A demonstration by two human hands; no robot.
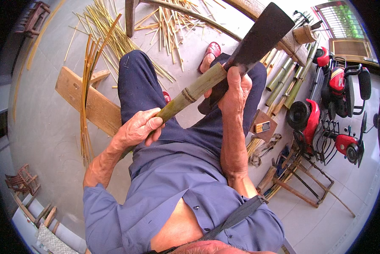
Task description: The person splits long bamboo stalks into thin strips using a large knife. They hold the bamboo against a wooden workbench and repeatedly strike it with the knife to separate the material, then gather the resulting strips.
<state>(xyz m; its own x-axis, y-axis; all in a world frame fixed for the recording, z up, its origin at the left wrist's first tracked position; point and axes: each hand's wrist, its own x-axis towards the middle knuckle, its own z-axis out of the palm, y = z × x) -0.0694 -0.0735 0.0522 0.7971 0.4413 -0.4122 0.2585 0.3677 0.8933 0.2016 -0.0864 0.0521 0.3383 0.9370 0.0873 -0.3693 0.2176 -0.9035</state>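
Across my lap runs a green bamboo pole, tilted up to the right. My left hand is wrapped round its lower part, below a node. My right hand grips a broad dark steel cleaver-like knife, its wide blade pointing up and right. The knife lies against the bamboo's upper end; how far the edge has entered it cannot be seen. The knife's lower end shows below my right hand, between my thighs. Part of the pole's lower end is hidden behind my left hand and forearm.
Thin bamboo strips lie on the floor ahead. Longer splits rest across a wooden bench at left. A wooden trestle stands in front. Bamboo poles, a mobile phone and red-and-black scooters are at right.
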